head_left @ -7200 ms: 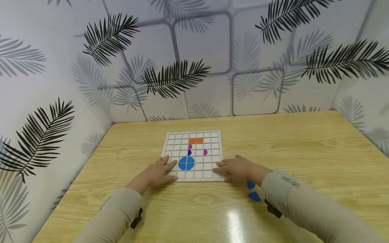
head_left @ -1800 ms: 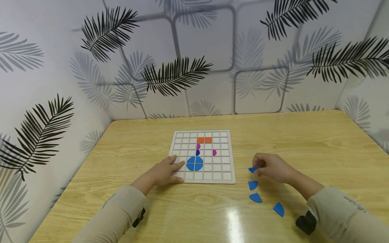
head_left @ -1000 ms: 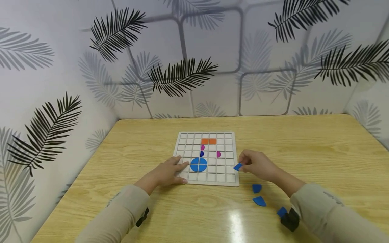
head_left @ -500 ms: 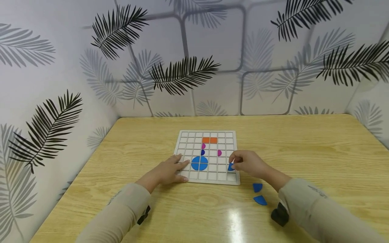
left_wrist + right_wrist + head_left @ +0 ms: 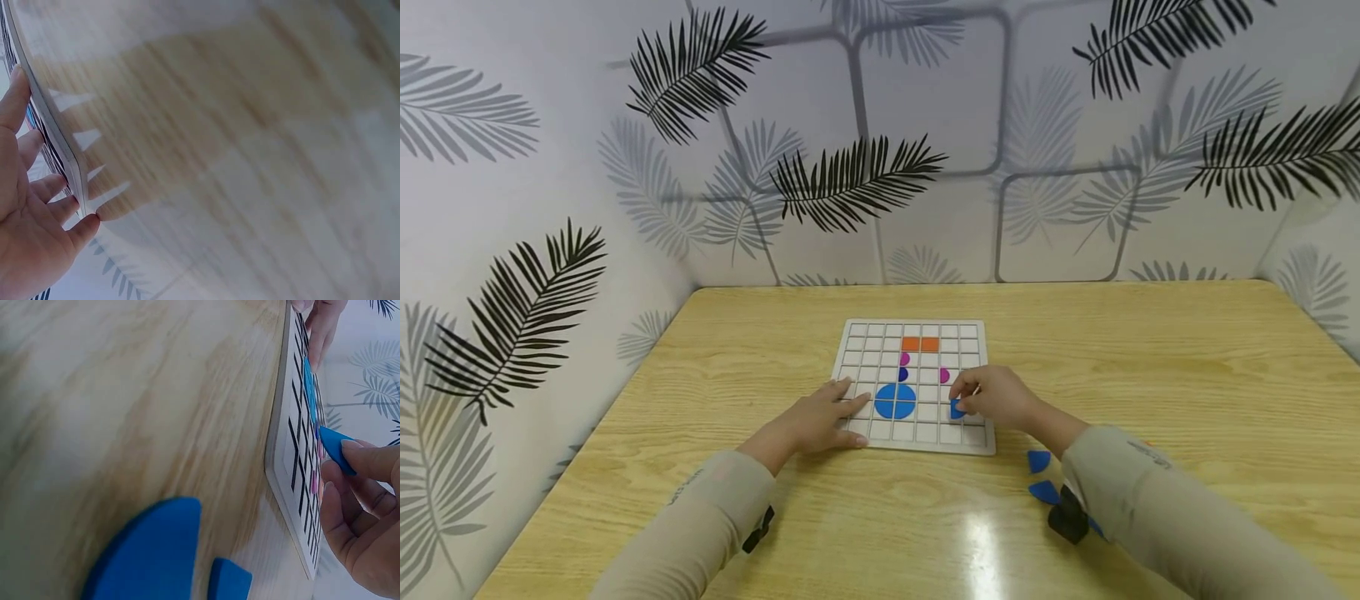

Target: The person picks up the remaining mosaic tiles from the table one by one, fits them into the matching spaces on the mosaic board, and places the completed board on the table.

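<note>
A white gridded board [image 5: 927,433] lies on the table. My left hand [image 5: 820,419] rests on its left edge with fingers spread; the left wrist view shows the fingers along the board's rim. My right hand [image 5: 1000,394] pinches a blue quarter-circle tile [image 5: 334,449] between thumb and fingers over the right part of the grid. Whether the tile touches the board I cannot tell. Four-part blue circle pieces [image 5: 885,409] sit left of it on the grid. Two orange squares [image 5: 911,343], two magenta half-circles [image 5: 944,376] and a dark blue half-circle [image 5: 903,375] are also on the board.
Two blue quarter-circle tiles [image 5: 1038,461] lie on the wooden table [image 5: 880,517] right of the board. Another blue tile [image 5: 1095,526] is mostly hidden by the right wrist's black camera [image 5: 1068,517]. A patterned wall [image 5: 925,217] stands behind the table.
My right hand left the board's right edge, took a blue quarter-circle tile from the table and carried it left over the grid. My left hand stays on the board's left edge.
</note>
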Demonstrator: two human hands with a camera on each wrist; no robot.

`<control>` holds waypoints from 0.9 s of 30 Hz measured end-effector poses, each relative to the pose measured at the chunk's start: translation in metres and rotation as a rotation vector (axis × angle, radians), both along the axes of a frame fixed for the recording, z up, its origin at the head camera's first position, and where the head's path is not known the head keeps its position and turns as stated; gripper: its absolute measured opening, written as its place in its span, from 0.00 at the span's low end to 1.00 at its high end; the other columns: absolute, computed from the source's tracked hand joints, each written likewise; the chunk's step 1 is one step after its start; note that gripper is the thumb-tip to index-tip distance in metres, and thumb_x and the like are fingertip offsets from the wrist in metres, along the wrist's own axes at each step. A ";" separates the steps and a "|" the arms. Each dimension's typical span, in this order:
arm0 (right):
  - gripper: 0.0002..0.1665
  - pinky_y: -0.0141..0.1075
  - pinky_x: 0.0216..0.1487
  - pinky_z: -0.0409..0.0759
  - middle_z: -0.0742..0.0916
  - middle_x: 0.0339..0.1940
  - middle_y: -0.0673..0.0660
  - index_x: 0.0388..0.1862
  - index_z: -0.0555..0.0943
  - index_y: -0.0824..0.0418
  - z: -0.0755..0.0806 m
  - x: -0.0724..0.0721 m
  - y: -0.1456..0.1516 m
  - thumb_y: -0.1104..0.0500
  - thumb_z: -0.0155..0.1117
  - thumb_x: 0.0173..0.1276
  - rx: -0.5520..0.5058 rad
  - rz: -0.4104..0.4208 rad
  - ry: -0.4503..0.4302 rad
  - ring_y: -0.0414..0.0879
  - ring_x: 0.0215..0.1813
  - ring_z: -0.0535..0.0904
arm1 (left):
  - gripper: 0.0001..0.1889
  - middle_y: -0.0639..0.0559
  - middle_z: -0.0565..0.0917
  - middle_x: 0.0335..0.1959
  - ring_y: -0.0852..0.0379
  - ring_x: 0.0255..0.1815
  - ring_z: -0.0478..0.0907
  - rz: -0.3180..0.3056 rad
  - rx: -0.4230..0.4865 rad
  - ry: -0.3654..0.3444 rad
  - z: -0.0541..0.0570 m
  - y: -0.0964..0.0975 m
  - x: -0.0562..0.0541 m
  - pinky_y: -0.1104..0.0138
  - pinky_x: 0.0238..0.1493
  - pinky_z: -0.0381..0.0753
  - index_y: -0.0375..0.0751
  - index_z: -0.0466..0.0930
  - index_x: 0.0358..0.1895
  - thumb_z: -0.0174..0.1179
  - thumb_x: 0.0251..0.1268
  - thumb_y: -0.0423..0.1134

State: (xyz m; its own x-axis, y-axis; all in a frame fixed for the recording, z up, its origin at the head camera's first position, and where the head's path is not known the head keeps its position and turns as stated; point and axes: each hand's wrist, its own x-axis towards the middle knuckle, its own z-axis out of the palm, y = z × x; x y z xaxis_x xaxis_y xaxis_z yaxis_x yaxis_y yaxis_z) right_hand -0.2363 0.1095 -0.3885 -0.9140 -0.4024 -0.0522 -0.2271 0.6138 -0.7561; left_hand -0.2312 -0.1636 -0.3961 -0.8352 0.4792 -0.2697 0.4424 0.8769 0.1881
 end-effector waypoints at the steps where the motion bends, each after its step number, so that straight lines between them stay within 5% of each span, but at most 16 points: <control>1: 0.04 0.32 0.28 0.71 0.78 0.26 0.51 0.30 0.80 0.61 -0.001 -0.001 -0.001 0.67 0.59 0.56 0.012 0.000 0.001 0.44 0.29 0.71 | 0.36 0.42 0.48 0.66 0.42 0.65 0.42 -0.002 0.002 0.001 0.000 0.000 0.000 0.53 0.60 0.49 0.52 0.53 0.65 0.50 0.53 0.60; 27: 0.03 0.34 0.31 0.70 0.79 0.20 0.49 0.24 0.77 0.64 -0.007 -0.008 -0.016 0.67 0.63 0.53 0.135 0.032 0.113 0.41 0.26 0.70 | 0.37 0.43 0.47 0.67 0.43 0.66 0.41 -0.005 -0.016 0.008 -0.001 0.000 0.000 0.53 0.60 0.49 0.55 0.52 0.66 0.49 0.53 0.62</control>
